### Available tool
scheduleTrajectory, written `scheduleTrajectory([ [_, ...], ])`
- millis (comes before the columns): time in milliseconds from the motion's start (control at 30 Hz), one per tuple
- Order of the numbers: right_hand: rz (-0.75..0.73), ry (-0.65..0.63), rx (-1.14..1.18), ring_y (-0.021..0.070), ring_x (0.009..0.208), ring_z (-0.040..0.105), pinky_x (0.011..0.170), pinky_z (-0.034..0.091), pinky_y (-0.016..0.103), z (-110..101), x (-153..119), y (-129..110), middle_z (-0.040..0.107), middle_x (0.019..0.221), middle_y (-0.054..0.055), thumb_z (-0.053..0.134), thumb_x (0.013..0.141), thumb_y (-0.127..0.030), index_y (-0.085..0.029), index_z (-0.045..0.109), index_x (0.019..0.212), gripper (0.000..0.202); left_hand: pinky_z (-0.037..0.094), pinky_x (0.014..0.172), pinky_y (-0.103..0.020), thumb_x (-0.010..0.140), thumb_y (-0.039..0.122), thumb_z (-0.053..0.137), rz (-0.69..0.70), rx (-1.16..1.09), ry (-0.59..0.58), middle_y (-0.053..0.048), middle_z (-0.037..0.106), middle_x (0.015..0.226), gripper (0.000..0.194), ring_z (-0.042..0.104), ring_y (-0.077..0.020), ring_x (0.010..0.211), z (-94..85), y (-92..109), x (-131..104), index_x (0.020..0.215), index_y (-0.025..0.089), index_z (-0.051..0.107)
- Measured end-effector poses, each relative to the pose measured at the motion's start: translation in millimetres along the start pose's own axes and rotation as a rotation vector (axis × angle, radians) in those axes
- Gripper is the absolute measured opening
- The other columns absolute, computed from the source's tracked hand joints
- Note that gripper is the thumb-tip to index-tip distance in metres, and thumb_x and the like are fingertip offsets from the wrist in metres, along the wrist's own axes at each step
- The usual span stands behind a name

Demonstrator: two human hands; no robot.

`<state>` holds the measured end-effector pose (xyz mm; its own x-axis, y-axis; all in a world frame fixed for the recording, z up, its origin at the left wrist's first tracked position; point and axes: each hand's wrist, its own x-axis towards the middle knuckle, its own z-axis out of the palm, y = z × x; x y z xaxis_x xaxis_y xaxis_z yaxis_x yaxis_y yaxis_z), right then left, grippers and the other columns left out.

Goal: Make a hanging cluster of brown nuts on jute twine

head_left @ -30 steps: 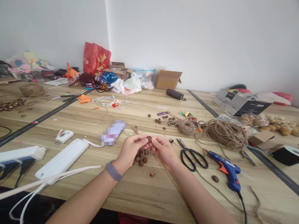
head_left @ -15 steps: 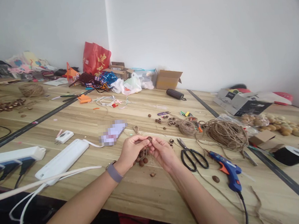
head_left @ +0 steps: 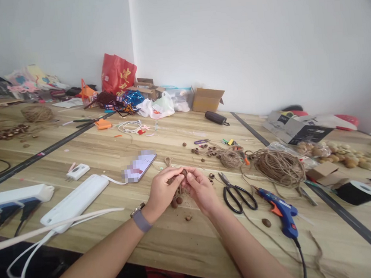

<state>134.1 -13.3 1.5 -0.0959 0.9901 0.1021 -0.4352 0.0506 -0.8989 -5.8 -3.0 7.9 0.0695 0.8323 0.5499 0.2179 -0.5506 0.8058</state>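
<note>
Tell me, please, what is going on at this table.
A person holds a small brown piece at the fingertips of the left hand and right hand. More round brown pieces show just below the hands. To the right, scissors and a blue glue gun lie on the table, untouched.

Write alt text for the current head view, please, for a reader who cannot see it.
A person's left hand and right hand hold a small round brown piece together above a wooden table. Black-handled scissors and a blue glue gun lie to the right of the hands; a phone lies to the left.
</note>
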Motion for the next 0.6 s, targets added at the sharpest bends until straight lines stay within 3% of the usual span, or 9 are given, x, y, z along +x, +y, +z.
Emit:
scheduleTrajectory([
  [267, 0.034, -0.003, 0.042, 0.0127, 0.068, 0.057, 0.071, 0.048, 0.027, 2.8, -1.5, -1.6, 0.067, 0.077, -0.001, 0.086, 0.067, -0.047, -0.023, 0.073, 0.094, 0.038, 0.057, 0.082, -0.030, 0.082, 0.013, 0.064, 0.047, 0.045, 0.013, -0.006, 0.077, 0.096, 0.017, 0.071, -0.0189, 0.091, -1.6, 2.2, 1.5, 0.091, 0.020, 0.077],
  [600, 0.063, -0.001, 0.074, 0.0132, 0.069, 0.058, 0.069, 0.048, 0.026, 5.8, -3.1, -6.9, 0.070, 0.082, 0.001, 0.088, 0.065, -0.044, -0.022, 0.075, 0.093, 0.039, 0.056, 0.081, -0.030, 0.084, 0.017, 0.064, 0.082, 0.056, -0.029, -0.006, 0.075, 0.094, 0.018, 0.069, -0.0189, 0.089, -4.3, 3.1, 2.3, 0.096, 0.021, 0.077],
])
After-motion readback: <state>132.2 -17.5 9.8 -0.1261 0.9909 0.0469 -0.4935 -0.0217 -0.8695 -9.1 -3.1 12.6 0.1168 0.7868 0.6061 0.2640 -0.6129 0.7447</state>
